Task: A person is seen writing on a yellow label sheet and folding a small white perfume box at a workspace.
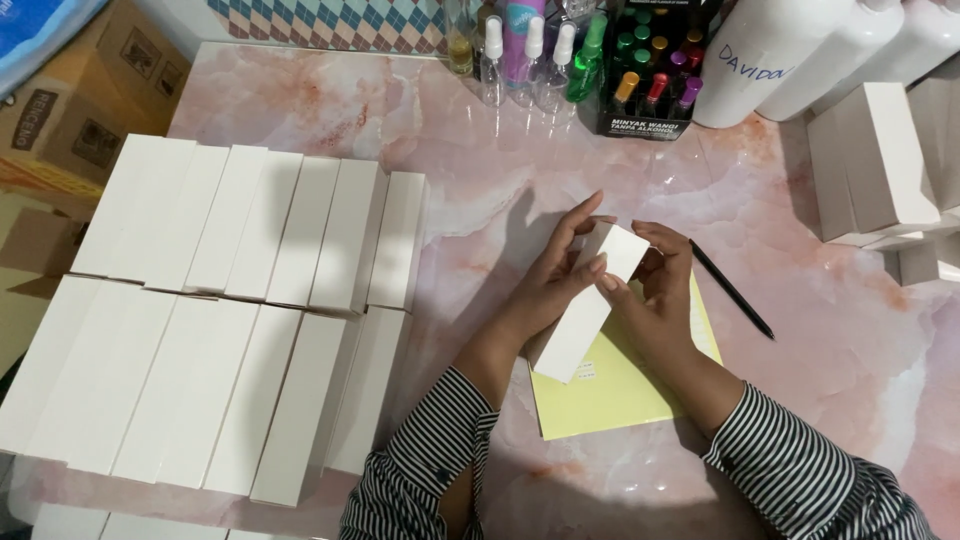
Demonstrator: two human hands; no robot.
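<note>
- Currently, a long white box [590, 300] is held over the pink marble table [820, 330], above a yellow sheet [610, 390] lying flat there.
- The left hand [560, 275] is wrapped around the box's upper part, fingers closed on its side; the right hand [655, 275] is clamped on the top end, fingers curled at the end flap.
- As a judgement, the box's end is being closed or folded; whether the flap is already tucked in cannot be told.
- Two rows of like white boxes [230, 310] are laid side by side to the left, apparently finished; more white boxes [875, 165] are stacked at the right edge.
- What the boxes contain cannot be seen, as all are shut.
- A black display carton [650, 100] at the back is filled with small bottles with coloured caps; clear spray bottles [525, 60] and large white bottles [770, 60] are stood beside it.
- A black pen [732, 290] is left just right of the sheet.
</note>
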